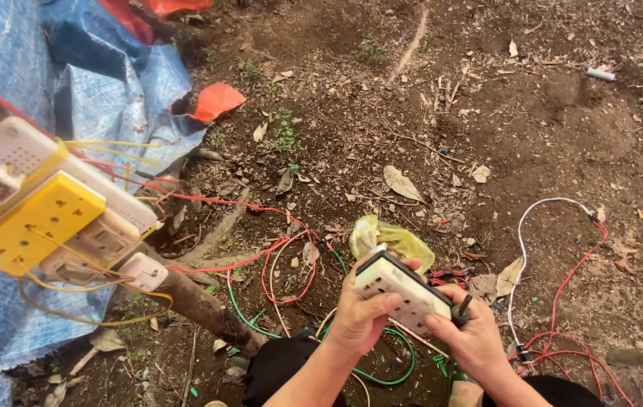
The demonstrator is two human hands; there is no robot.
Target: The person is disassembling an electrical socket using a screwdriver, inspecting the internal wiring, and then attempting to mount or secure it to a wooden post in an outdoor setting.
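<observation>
I hold a white socket block [403, 292] out in front of me, above the bare dirt [532, 136], face up so its rows of holes show. My left hand [359, 316] wraps one end, thumb laid flat across the face and fingers curled underneath, which keeps it steady. My right hand [472, 339] closes on the other end and also grips a dark screwdriver handle [460, 310], its end standing up beside the block's corner; I cannot see the tip. Both hands are shut tight, nothing slack. Below me loose wires [276, 264], red, green, yellow and white, trail over the ground toward a yellow socket board [39, 222] fixed at my left in front of a blue tarp [103, 83]. A crumpled yellow bag [393, 240] lies just past the block.
</observation>
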